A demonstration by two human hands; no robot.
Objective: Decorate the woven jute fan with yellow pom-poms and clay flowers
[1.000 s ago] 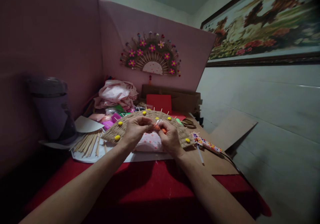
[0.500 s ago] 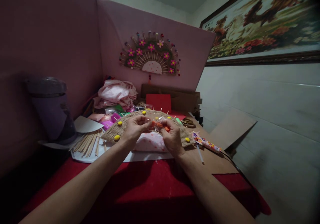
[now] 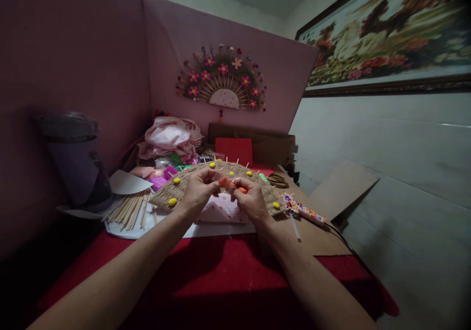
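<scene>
My left hand [image 3: 200,189] and my right hand [image 3: 253,200] are close together over a fan [image 3: 195,178] wrapped in tan cord. Pinched between the fingers of both is a soft orange lump, seemingly modelling clay [image 3: 223,182], with clear plastic film around it. Part of the orange also shows beneath my right fingers. Yellow discs [image 3: 176,181] dot the fan, and thin stick ends poke out above its curved edge. Below the hands, patterned pink-white fabric [image 3: 221,211] covers the fan's inner half-round.
Loose wooden sticks [image 3: 130,210] lie left on white paper. A flowered glue gun [image 3: 303,210] rests on cardboard [image 3: 324,239] to the right. Bunched pink cloth [image 3: 169,136], coloured packets [image 3: 158,183] and a red sheet [image 3: 233,149] stand behind. A tall purple container [image 3: 79,168] is far left.
The fingers have shifted slightly on the orange clay and its film; more orange now shows beside my left fingertips. The fan and surroundings stay put.
</scene>
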